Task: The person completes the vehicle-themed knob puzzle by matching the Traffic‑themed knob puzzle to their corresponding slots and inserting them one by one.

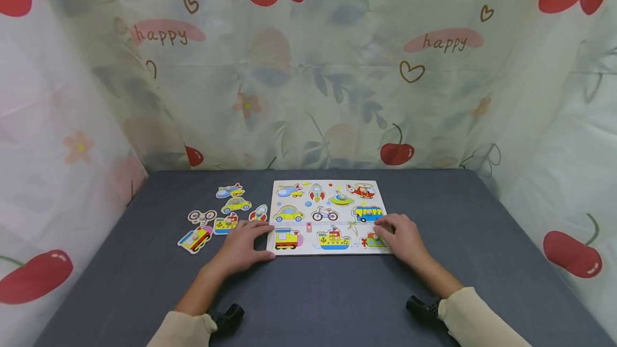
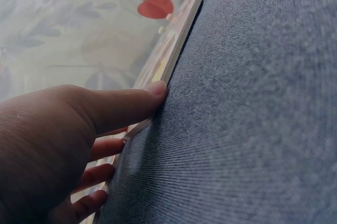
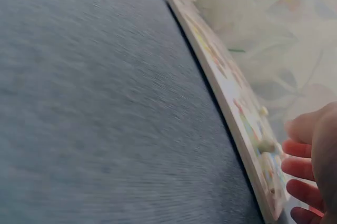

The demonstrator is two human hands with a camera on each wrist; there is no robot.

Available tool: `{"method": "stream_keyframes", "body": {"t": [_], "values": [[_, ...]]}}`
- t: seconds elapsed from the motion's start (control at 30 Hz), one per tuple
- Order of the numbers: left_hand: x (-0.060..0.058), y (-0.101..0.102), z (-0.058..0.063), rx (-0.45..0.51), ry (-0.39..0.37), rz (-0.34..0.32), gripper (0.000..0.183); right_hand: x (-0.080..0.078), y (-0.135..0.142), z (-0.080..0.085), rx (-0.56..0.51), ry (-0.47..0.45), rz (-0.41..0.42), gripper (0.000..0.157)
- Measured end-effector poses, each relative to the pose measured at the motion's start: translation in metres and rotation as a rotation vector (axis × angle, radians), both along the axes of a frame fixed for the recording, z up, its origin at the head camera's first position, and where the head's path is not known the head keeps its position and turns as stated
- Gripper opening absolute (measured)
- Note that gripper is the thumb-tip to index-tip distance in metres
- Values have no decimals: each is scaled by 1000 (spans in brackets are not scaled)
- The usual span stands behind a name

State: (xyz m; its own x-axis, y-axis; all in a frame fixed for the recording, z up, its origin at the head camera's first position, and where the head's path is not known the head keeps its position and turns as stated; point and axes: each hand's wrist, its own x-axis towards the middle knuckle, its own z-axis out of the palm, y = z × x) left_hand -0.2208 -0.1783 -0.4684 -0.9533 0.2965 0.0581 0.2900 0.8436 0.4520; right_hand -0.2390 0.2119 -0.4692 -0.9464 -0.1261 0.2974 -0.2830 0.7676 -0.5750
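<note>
A wooden puzzle board [image 1: 308, 224] with vehicle pictures lies on the dark table. My left hand [image 1: 243, 244] holds its near left corner. The thumb [image 2: 156, 88] presses the front edge in the left wrist view; the other fingers bend against the left side. At the board's right edge hovers my right hand [image 1: 402, 237], its fingers [image 3: 299, 167] loosely bent with nothing between them. Those fingers partly hide a green vehicle piece [image 1: 370, 241] at the lower right. Just above it is a blue bus piece [image 1: 367, 213].
Left of the board lie loose pieces: an airplane [image 1: 230, 191], a yellow car [image 1: 236, 205], a bicycle [image 1: 202, 217], a ship [image 1: 225, 224], a train [image 1: 195, 239] and a rocket [image 1: 258, 212], the last close to my left hand. A printed curtain [image 1: 308, 95] stands behind the table.
</note>
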Motion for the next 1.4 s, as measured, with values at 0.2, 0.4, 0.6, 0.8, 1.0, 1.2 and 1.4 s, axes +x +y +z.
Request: {"method": "stream_keyframes", "body": {"t": [0.2,0.4,0.6,0.8,1.0,1.2,1.4], "values": [[0,-1,-1,-4,12,-9,65,-14,6,-5,-34,-33,-41,18],[1,-2,-2,-9,24,-9,64,-29,11,-15,-48,-69,-80,29],[1,-2,-2,-7,2,-1,65,-36,12,-17,-60,-129,-86,41],[-1,-2,-3,-2,11,-7,65,-35,15,-17,-42,-150,-84,41],[-3,-1,-4,-1,22,-10,65,-33,18,-14,5,-116,-60,37],[-2,-1,-4,-3,21,-11,64,-32,18,-14,53,-123,-50,40],[-3,-3,-2,0,28,-30,64,-32,17,-13,67,-116,-42,41]]}}
